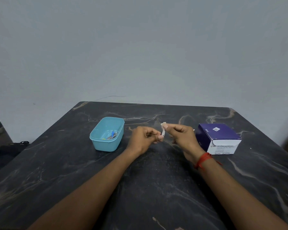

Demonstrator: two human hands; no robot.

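Observation:
Both hands are raised a little above the middle of the dark marble table [156, 180]. My left hand [144, 140] has its fingers curled and pinches the lower end of a small thin dark-edged object [163, 133]. My right hand [181, 135] pinches a small white pad [163, 125] at the object's upper end. The two hands nearly touch. What the small object is cannot be told at this size.
A light blue plastic tub [106, 146] stands left of the hands, with several small metal and blue items inside. A purple and white carton [218, 138] sits to the right. The grey wall rises behind the table's far edge. A dark bag [8, 151] lies left, below the table.

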